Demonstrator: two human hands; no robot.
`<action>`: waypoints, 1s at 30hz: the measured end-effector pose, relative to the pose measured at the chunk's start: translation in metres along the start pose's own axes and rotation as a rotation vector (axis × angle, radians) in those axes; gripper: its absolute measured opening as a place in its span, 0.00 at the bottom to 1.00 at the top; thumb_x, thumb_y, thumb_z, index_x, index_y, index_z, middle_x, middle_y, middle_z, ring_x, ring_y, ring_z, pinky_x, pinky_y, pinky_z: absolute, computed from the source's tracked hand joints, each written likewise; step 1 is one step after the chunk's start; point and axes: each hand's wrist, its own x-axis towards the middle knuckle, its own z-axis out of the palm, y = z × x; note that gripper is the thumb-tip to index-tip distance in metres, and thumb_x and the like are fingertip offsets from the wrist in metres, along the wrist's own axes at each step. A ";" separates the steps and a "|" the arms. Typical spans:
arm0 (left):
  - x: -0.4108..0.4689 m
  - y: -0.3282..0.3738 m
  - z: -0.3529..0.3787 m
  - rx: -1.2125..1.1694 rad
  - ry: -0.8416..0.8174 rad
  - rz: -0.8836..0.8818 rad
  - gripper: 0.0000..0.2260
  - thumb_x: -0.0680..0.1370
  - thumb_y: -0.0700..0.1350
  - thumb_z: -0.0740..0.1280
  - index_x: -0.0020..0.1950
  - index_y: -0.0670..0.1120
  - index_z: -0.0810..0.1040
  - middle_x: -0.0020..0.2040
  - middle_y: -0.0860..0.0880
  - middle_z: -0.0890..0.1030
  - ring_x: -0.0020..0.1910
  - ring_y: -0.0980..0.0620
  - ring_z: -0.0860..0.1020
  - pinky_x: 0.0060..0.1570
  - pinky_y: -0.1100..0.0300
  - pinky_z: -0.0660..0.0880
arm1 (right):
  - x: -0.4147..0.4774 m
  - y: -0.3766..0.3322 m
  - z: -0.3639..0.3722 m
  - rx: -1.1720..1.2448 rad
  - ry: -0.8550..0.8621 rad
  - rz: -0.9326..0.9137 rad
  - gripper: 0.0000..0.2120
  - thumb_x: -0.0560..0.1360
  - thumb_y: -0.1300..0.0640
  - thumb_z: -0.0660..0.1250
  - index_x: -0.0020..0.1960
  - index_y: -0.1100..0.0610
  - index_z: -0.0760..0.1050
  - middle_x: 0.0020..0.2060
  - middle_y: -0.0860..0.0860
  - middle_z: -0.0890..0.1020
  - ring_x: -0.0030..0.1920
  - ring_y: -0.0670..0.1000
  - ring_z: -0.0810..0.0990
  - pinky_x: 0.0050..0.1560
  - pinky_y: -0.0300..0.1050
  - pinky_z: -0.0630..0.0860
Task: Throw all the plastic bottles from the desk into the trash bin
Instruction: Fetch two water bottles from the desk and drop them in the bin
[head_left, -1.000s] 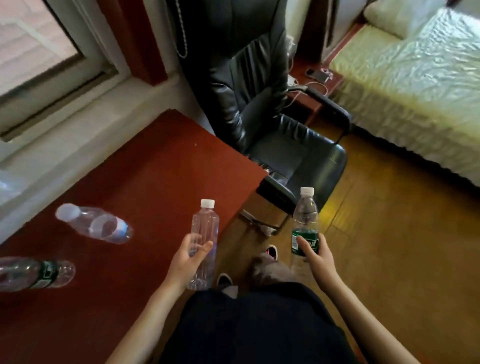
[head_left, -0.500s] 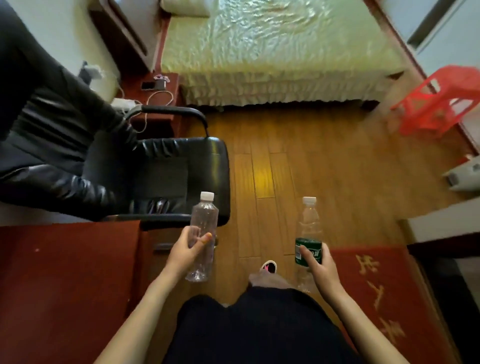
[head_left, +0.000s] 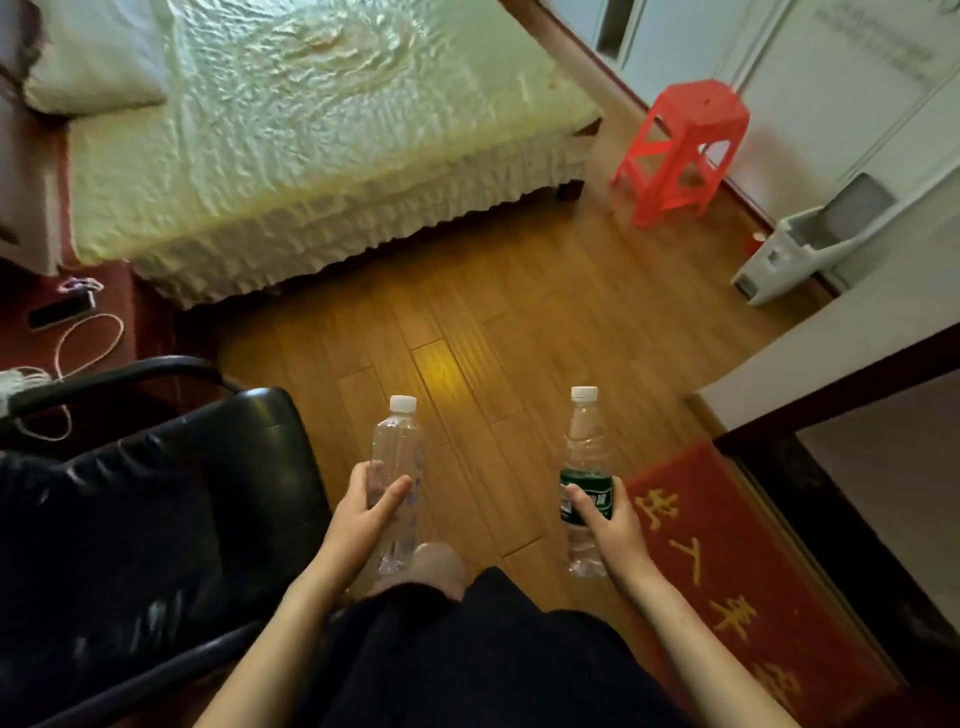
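My left hand (head_left: 363, 512) grips a clear unlabelled plastic bottle (head_left: 395, 452) with a white cap, held upright over the wooden floor. My right hand (head_left: 605, 525) holds a second clear bottle (head_left: 584, 447) around its green label, also upright with a white cap. A white bin (head_left: 795, 249) with a raised lid leans by the wall at the right. The desk is out of view.
A black leather office chair (head_left: 130, 519) stands close on my left. The bed (head_left: 291, 130) fills the far side, with a red plastic stool (head_left: 685, 145) beyond its corner. A red doormat (head_left: 727, 571) lies at my right by a dark doorway threshold.
My view has swung right, away from the desk and its two lying bottles, past the chair toward the bed, stool and white bin. Both hands kept their bottles upright.
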 end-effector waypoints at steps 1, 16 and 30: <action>0.014 0.008 0.000 0.005 0.000 0.001 0.21 0.75 0.58 0.66 0.63 0.51 0.68 0.53 0.49 0.80 0.50 0.51 0.81 0.43 0.59 0.78 | 0.015 -0.009 -0.001 0.016 0.005 -0.006 0.14 0.74 0.45 0.70 0.55 0.49 0.73 0.48 0.50 0.82 0.49 0.49 0.82 0.47 0.43 0.78; 0.321 0.220 0.026 0.108 -0.179 0.106 0.20 0.76 0.57 0.65 0.64 0.50 0.69 0.52 0.48 0.81 0.45 0.51 0.83 0.36 0.62 0.78 | 0.279 -0.135 -0.041 0.218 0.260 0.038 0.14 0.76 0.52 0.68 0.60 0.51 0.70 0.49 0.51 0.81 0.47 0.51 0.83 0.41 0.39 0.81; 0.530 0.428 0.214 0.339 -0.558 0.193 0.30 0.70 0.67 0.65 0.66 0.55 0.65 0.53 0.49 0.83 0.46 0.52 0.84 0.47 0.49 0.83 | 0.451 -0.182 -0.158 0.369 0.627 0.175 0.17 0.75 0.53 0.69 0.62 0.56 0.73 0.48 0.53 0.83 0.47 0.52 0.83 0.42 0.43 0.75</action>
